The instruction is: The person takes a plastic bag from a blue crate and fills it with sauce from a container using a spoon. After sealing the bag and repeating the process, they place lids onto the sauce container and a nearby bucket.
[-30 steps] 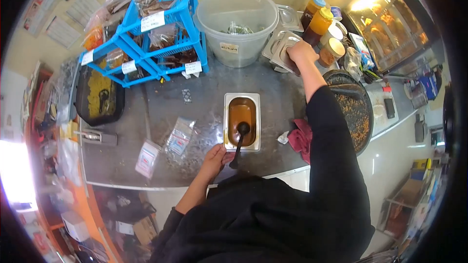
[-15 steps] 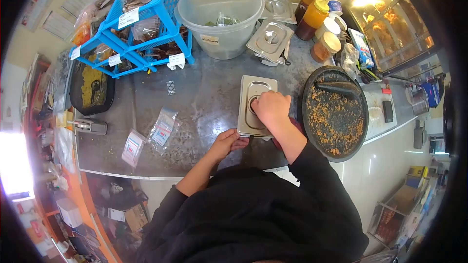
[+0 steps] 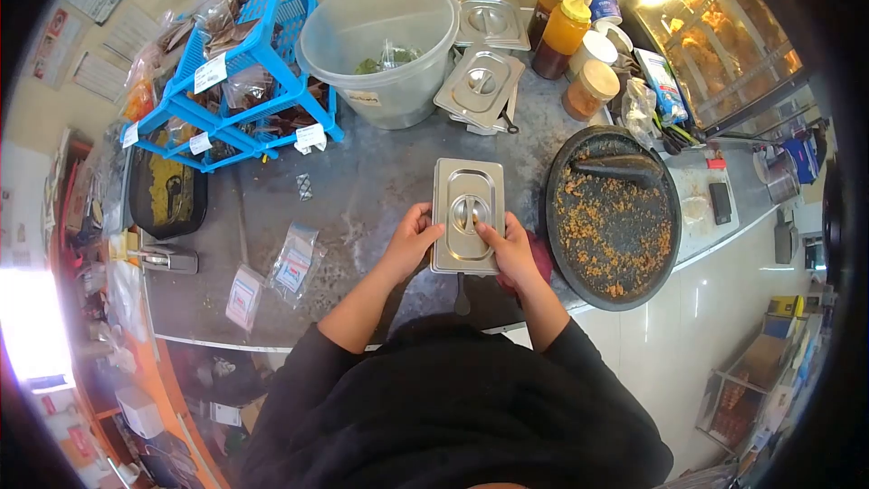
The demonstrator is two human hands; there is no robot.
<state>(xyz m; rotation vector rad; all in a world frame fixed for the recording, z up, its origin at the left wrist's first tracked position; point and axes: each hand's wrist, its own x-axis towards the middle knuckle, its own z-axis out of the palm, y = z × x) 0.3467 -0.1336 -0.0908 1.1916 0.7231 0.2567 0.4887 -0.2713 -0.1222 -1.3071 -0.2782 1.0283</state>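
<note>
Between my two hands is a lidded steel food pan (image 3: 469,188), its lid on top with a round recessed grip in the middle. My left hand (image 3: 414,242) is closed on the pan's left side. On the right side my right hand (image 3: 512,254) grips it, thumb resting on the lid near the recess. From under the near edge pokes a dark utensil handle (image 3: 462,297); its other end is hidden. Beside my right wrist a dark red rounded thing (image 3: 541,261) shows in part. A large stone mortar (image 3: 625,235) with brown crumbs and a pestle (image 3: 619,167) lies to the right.
Behind stand a blue basket rack (image 3: 262,54), a clear plastic tub (image 3: 376,45), more steel lidded pans (image 3: 480,86), sauce bottles (image 3: 563,32) and jars (image 3: 590,91). Plastic packets (image 3: 294,263) and a black tray (image 3: 145,204) are at left. A lit food cabinet (image 3: 724,27) is at right.
My right hand has moved from the lid's grip to the pan's right side. My left hand has shifted up along the left side. The view has shifted slightly.
</note>
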